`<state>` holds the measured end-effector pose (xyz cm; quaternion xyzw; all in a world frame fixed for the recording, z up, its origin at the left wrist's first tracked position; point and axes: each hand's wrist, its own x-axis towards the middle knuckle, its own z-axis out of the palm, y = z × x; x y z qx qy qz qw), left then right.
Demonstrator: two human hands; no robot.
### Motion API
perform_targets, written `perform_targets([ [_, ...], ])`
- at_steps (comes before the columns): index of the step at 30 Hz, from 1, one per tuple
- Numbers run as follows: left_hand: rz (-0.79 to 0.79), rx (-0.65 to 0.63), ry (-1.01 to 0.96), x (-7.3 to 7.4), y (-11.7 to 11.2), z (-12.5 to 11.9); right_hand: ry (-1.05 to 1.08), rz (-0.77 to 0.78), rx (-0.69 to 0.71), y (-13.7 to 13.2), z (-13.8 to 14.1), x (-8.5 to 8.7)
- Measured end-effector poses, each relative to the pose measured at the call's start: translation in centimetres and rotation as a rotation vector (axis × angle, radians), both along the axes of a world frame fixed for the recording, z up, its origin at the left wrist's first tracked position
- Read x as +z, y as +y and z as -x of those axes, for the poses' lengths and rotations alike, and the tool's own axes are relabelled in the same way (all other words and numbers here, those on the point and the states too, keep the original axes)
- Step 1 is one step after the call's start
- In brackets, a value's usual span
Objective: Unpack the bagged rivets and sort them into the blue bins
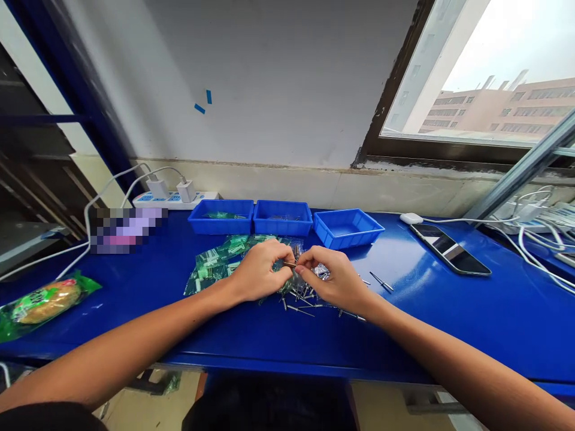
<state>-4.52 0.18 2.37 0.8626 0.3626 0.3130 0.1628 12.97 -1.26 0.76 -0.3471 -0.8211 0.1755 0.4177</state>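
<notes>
My left hand (pixel 260 269) is closed in a pinch around a few thin metal pins, which look like blind rivets (pixel 288 264). My right hand (pixel 335 275) meets it from the other side, thumb and forefinger pinched at the pins' near end. Beneath both hands lies a loose pile of silvery blind rivets (pixel 308 293), partly hidden by the fingers. One rivet (pixel 381 282) lies apart, right of my right hand. Beside and behind my left hand are green-printed clear bags (pixel 206 269) of small pale parts.
Three blue bins stand behind the hands: the left bin (pixel 220 226) holds green bags, the middle bin (pixel 283 227) small items, the right bin (pixel 348 236) shows a bare floor. A phone (pixel 451 248), white cables, a power strip (pixel 204 199) and a wrapped bun (pixel 49 301) share the blue table.
</notes>
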Motion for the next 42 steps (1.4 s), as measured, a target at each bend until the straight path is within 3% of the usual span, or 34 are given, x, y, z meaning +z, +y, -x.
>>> perform_targets([
  [8,0.019,0.007,-0.001,0.2,-0.1,-0.1,-0.048,-0.060,-0.080,0.0,-0.1,0.6],
  [11,0.056,-0.018,0.058,0.2,0.3,0.0,-0.045,-0.196,-0.173,0.3,-1.2,2.5],
  [15,0.060,0.015,0.108,0.0,0.9,0.2,0.124,-0.462,-0.457,2.3,-2.5,5.8],
  [18,0.036,-0.004,0.148,-0.2,1.1,0.3,0.039,-0.552,-0.553,4.7,-2.4,6.6],
  [22,0.004,-0.034,0.246,-0.4,0.9,0.3,-0.380,-0.330,-0.372,5.9,-1.9,4.4],
  [27,-0.013,-0.039,0.342,-0.9,1.1,0.4,-0.405,-0.209,-0.301,3.5,-3.0,1.7],
  [32,-0.017,-0.051,0.355,-1.3,1.6,0.4,-0.519,-0.094,-0.169,2.6,-3.1,0.9],
  [42,-0.004,-0.007,0.443,-0.3,1.1,0.7,-0.521,-0.089,-0.069,2.8,-1.4,-1.1],
])
